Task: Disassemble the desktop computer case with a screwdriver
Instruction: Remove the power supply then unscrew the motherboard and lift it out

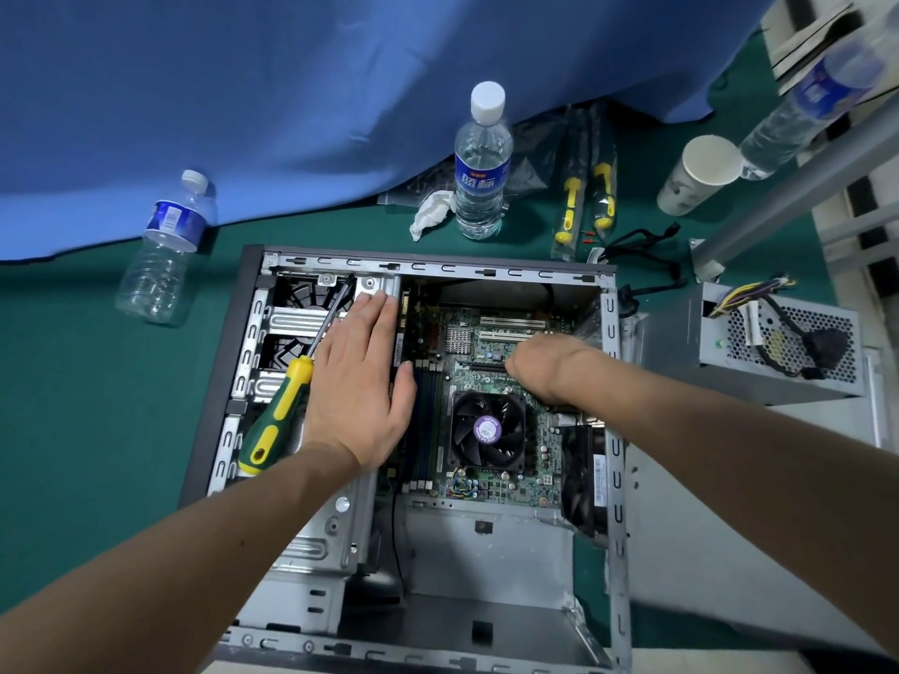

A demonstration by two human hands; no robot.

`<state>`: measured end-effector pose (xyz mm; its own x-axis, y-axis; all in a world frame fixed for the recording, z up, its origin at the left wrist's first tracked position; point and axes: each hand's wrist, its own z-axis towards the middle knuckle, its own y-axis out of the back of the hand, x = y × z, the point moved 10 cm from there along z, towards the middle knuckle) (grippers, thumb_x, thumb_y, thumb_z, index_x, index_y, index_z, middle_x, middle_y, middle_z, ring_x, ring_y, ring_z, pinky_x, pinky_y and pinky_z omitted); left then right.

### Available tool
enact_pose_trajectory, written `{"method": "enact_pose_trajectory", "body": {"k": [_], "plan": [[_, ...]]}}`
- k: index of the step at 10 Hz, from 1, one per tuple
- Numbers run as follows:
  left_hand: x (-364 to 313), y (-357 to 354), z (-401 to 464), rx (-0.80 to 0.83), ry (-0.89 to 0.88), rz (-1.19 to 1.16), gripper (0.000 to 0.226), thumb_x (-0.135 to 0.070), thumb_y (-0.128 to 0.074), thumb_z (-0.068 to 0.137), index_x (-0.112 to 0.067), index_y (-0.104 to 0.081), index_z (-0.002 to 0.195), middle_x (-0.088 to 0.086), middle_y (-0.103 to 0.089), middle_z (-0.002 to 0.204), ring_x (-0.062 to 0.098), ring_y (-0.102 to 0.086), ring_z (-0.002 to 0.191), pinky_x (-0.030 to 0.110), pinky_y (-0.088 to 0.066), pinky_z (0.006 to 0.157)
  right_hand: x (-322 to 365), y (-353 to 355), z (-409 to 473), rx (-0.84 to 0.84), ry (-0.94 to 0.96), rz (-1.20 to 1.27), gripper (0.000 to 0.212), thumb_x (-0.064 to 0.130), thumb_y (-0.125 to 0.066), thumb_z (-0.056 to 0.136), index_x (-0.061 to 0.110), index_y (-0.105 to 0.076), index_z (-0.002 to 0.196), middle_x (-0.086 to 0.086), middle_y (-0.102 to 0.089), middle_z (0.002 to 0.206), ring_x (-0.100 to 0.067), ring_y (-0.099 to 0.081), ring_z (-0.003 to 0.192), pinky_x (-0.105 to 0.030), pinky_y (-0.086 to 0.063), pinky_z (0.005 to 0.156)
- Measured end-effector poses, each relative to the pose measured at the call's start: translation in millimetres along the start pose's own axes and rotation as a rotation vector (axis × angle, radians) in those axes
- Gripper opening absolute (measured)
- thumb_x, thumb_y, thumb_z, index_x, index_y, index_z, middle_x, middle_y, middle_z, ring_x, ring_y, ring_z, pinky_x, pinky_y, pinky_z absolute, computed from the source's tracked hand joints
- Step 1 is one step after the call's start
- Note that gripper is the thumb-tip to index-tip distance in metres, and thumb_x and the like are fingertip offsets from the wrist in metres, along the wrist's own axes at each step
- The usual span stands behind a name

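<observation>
So the grey steel desktop computer case lies on its side on the green tabletop, side panel already off, green motherboard facing up. The boxy silver power supply with its bundle of wires is already out and sits just right of the case.

The person's left hand lies flat on the drive cage at the left of the case, fingers straight and close together, holding nothing, more bracing than gripping. The green-and-yellow-handled screwdriver rests loose on the cage just beside that hand, tip pointing to the far rim of the case. It looks parked for now.

The right hand is dipped down onto the motherboard, just beyond the black CPU cooler fan. Its fingers are tucked under out of sight, so I can't tell if they're pinching something.

My guess is they're freeing a connector or card by the slots. If so: pull straight up, wiggle gently, grab the plug and not the wires, and check for a latch first. The flat left hand steadying the case is a good idea. I'd watch that loose screwdriver though, it could roll onto the board.

Two water bottles, one clear plastic bottle with a blue label standing behind the case, are a bit close to the electronics for my taste.
</observation>
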<state>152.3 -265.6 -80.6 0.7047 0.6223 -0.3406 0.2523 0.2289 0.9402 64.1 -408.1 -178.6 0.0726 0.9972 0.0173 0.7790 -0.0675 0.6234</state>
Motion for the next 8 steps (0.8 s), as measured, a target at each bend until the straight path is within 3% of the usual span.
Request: {"method": "enact_pose_trajectory", "body": {"k": [1, 3, 6, 7, 8], "plan": [[0, 0, 0, 0.000, 0.001, 0.000, 0.063, -0.030, -0.041, 0.094, -0.007, -0.029, 0.152, 0.010, -0.031, 0.156, 0.023, -0.019, 0.148, 0.046, -0.019, 0.120, 4, -3, -1, 0.026, 0.038, -0.027, 0.010, -0.001, -0.051, 0.097, 0.007, -0.057, 0.095, -0.003, -0.050, 0.080, -0.016, -0.057, 0.080, -0.030, -0.056, 0.085], [0, 0, 1, 0.001, -0.002, 0.003, 0.064, -0.030, -0.041, 0.094, -0.006, -0.029, 0.152, 0.010, -0.031, 0.156, 0.023, -0.019, 0.148, 0.048, -0.020, 0.119, -1, 0, -1, 0.014, -0.018, -0.052, 0.011, 0.001, -0.056, 0.095, 0.005, -0.060, 0.104, -0.008, -0.061, 0.096, -0.022, -0.065, 0.093, -0.035, -0.057, 0.085], [1, 0, 0, 0.005, -0.006, 0.006, 0.065, -0.031, -0.041, 0.094, -0.006, -0.029, 0.152, 0.010, -0.030, 0.157, 0.023, -0.019, 0.148, 0.046, -0.019, 0.120, -4, 8, -1, -0.048, -0.078, 0.017, 0.032, -0.013, -0.052, 0.087, 0.014, -0.039, 0.075, -0.002, -0.049, 0.078, -0.022, -0.063, 0.090, -0.037, -0.057, 0.084], [0, 0, 0, 0.005, -0.006, 0.007, 0.065, -0.031, -0.041, 0.094, -0.006, -0.029, 0.152, 0.010, -0.031, 0.156, 0.023, -0.019, 0.148, 0.046, -0.019, 0.120, -4, 4, -2, -0.031, -0.096, 0.050, 0.027, -0.013, -0.052, 0.087, 0.013, -0.045, 0.080, -0.004, -0.052, 0.084, -0.021, -0.062, 0.089, -0.036, -0.057, 0.086], [-1, 1, 0, -0.005, -0.008, 0.010, 0.065, -0.031, -0.040, 0.094, -0.006, -0.029, 0.152, 0.011, -0.032, 0.156, 0.023, -0.019, 0.147, 0.046, -0.019, 0.120, -5, -2, -4, 0.024, -0.089, 0.070, 0.022, -0.011, -0.053, 0.088, 0.008, -0.057, 0.098, -0.004, -0.055, 0.091, -0.019, -0.062, 0.093, -0.035, -0.054, 0.093]]}}
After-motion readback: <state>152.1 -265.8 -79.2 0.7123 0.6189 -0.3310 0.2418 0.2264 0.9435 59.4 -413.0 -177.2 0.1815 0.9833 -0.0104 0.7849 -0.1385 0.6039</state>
